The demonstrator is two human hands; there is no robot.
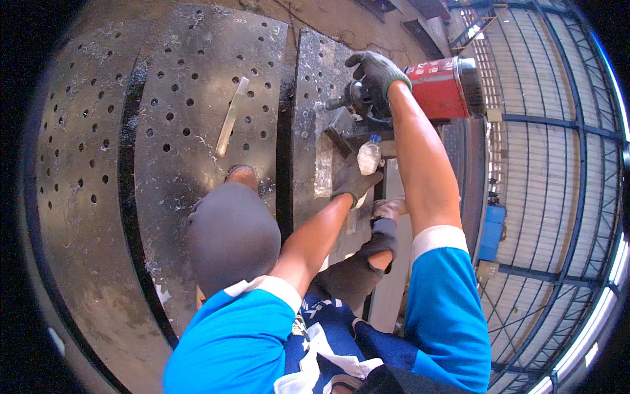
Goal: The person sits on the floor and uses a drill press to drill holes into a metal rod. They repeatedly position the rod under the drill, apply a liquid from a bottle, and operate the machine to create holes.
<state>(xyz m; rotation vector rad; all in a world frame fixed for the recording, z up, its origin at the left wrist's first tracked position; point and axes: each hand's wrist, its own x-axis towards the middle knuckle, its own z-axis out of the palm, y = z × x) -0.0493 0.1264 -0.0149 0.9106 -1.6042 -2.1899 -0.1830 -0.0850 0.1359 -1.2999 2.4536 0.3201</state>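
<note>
Both my hands wear dark grey work gloves. My right hand (382, 73) lies curled over the black fittings at the front of a red drilling machine (438, 87), a finger or thumb sticking out to the left. A black knob (337, 103) juts from the machine just below that hand. Lower down, my left hand (354, 178) is closed round the lower part of a clear plastic bottle (369, 159), which has a blue cap and whitish contents. The machine's tool tip is hidden from me.
Wide steel plates (213, 49) with drilled holes and curly shavings lie ahead and left, split by dark gaps. A flat metal bar (233, 117) rests on the middle plate. My knees and feet are among the plates. A blue cabinet (491, 233) stands at right.
</note>
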